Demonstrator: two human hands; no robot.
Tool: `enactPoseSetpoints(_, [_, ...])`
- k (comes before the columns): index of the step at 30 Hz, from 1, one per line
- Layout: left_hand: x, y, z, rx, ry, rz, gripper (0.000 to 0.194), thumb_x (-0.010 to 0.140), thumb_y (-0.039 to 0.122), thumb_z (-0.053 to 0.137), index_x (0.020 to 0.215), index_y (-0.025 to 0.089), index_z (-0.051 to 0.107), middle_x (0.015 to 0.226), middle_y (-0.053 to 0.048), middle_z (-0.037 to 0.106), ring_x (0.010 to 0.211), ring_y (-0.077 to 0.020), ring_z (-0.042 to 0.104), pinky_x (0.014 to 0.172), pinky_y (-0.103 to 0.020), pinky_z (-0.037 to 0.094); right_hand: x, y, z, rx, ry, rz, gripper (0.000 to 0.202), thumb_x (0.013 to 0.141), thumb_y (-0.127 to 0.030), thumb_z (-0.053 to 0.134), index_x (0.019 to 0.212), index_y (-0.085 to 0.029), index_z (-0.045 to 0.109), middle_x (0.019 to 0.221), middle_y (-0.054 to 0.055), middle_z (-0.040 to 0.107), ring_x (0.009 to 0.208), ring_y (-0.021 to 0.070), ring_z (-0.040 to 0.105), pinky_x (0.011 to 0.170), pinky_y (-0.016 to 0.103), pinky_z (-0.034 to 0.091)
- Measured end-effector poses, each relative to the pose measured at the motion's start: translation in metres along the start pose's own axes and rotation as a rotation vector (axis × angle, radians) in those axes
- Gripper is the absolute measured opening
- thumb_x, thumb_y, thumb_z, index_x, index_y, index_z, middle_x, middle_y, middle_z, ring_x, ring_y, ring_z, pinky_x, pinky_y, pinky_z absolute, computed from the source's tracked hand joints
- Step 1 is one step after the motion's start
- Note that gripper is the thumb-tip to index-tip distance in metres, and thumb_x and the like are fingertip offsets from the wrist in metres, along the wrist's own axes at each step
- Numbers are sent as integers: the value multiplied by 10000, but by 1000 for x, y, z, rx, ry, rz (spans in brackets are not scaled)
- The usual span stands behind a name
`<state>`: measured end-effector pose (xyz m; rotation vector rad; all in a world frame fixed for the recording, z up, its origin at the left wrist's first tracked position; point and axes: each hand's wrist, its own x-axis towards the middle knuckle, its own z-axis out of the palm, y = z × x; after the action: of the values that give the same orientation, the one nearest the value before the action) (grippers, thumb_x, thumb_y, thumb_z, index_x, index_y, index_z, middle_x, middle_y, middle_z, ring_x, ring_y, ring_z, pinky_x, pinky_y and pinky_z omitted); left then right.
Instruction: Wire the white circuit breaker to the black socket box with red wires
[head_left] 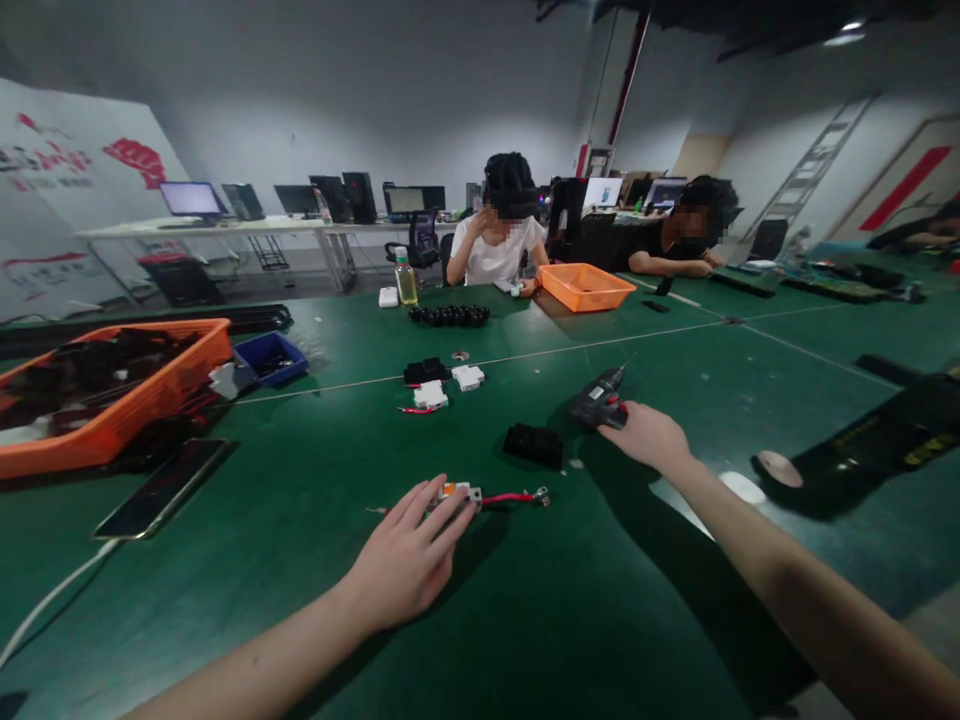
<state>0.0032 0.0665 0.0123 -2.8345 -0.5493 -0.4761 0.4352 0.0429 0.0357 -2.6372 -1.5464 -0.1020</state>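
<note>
Under the loosely opened left hand (409,555), the breaker module (474,494) seems light and stiff, best gripped by its casing. At two o'clock, the power screwdriver (595,400) is held by the curled right hand (651,436).

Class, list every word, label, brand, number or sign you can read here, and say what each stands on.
No text reads clearly.
Banner: red characters, blurred.
Black object at right: yellow lettering, blurred.
Drill: pale label, too small.
Far-left monitor: any text too small.
</note>
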Motion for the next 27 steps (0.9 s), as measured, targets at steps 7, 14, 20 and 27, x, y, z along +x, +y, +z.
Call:
enactPoseSetpoints(7, [8,1,-1,48,84,2,530,918,269,511,1441,187,484,1409,-71,568,1323,-303,466,1122,-464,387,-15,2,7,-21,-62,38,554,878,-622,503,979,-97,647,893,201,702,827,341,697,687,395,488])
enactPoseSetpoints(14, [9,-3,0,88,123,-54,457,918,264,538,1363,156,530,1257,-123,617,1196,-300,548,1018,-458,471,-49,-25,2,-88,379,-248,464,927,-398,517,1204,-30,567,1176,266,613,1060,395,598,837,480,490])
enactPoseSetpoints(20, [-2,-16,-1,99,179,-104,336,903,288,590,1196,124,573,1113,-140,621,1138,-311,576,952,-461,510,-71,-53,-1,206,379,-775,397,948,-323,533,1269,-91,564,1286,183,599,1155,289,574,971,444,489])
enactPoseSetpoints(27, [8,-19,2,142,268,-39,345,910,279,611,1226,144,590,1149,-121,662,1119,-273,607,983,-433,485,-84,-72,13,254,209,-1153,235,949,-276,539,1090,-136,665,1031,121,697,872,230,656,732,365,531])
